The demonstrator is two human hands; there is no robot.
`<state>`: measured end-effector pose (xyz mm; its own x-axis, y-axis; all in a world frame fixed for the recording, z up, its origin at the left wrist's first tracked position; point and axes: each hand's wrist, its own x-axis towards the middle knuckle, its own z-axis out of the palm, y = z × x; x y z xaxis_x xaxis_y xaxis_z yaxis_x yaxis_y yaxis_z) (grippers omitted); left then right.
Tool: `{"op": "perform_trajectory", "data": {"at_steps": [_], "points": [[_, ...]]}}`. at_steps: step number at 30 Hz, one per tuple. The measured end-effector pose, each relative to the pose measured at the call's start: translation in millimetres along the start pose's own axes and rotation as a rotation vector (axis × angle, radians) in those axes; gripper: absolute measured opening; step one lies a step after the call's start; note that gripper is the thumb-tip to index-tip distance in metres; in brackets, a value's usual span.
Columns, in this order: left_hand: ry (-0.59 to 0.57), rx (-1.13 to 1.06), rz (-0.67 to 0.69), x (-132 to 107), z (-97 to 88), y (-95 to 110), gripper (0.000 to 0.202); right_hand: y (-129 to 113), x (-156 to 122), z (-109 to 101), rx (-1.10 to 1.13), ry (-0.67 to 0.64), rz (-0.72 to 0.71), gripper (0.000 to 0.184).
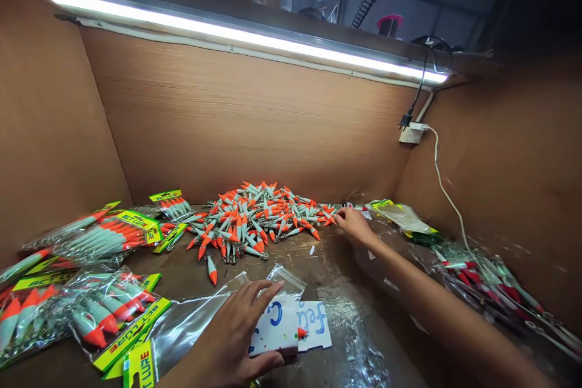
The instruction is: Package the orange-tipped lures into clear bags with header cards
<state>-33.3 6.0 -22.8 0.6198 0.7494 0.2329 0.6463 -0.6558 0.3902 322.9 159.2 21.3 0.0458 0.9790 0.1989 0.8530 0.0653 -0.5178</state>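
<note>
My left hand (pixel 239 327) is curled round the left end of a small white box (pixel 277 330) with blue lettering, thumb at the near side and fingers on top. An orange lure tip (pixel 302 333) sticks out at the box's right end, beside a white lettered card (pixel 316 324). Farther off, my right hand (pixel 354 225) has its fingertips pinched at a fishing lure (pixel 331 217) on the right edge of a big heap of orange-and-white lures (pixel 254 215). One single lure (pixel 211 270) lies apart, in front of the heap.
Packed lures in clear bags with yellow labels (pixel 131 336) crowd the left side. A clear plastic bag (pixel 186 321) lies under my left forearm. At the right are flat yellow-topped packets (pixel 404 218) and a tangle of red-and-white lures (pixel 495 279). A white cable (pixel 448 188) hangs there.
</note>
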Motion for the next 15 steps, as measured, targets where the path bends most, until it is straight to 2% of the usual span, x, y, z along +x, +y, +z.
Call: {"op": "perform_trajectory", "data": {"at_steps": [3, 8, 12, 15], "points": [[-0.001, 0.027, 0.003, 1, -3.1, -2, 0.094, 11, 32, 12, -0.016, -0.016, 0.151, 0.026], [-0.038, 0.055, -0.019, 1, -6.9, -2, 0.096, 21, 52, 34, 0.119, -0.037, 0.263, 0.031], [-0.054, 0.041, -0.03, 1, -8.4, 1, 0.098, 23, 45, 31, 0.335, -0.073, 0.231, 0.032], [-0.065, 0.039, -0.044, -1, -6.6, -1, 0.104, 22, 19, 25, 0.488, -0.137, 0.141, 0.03]]}}
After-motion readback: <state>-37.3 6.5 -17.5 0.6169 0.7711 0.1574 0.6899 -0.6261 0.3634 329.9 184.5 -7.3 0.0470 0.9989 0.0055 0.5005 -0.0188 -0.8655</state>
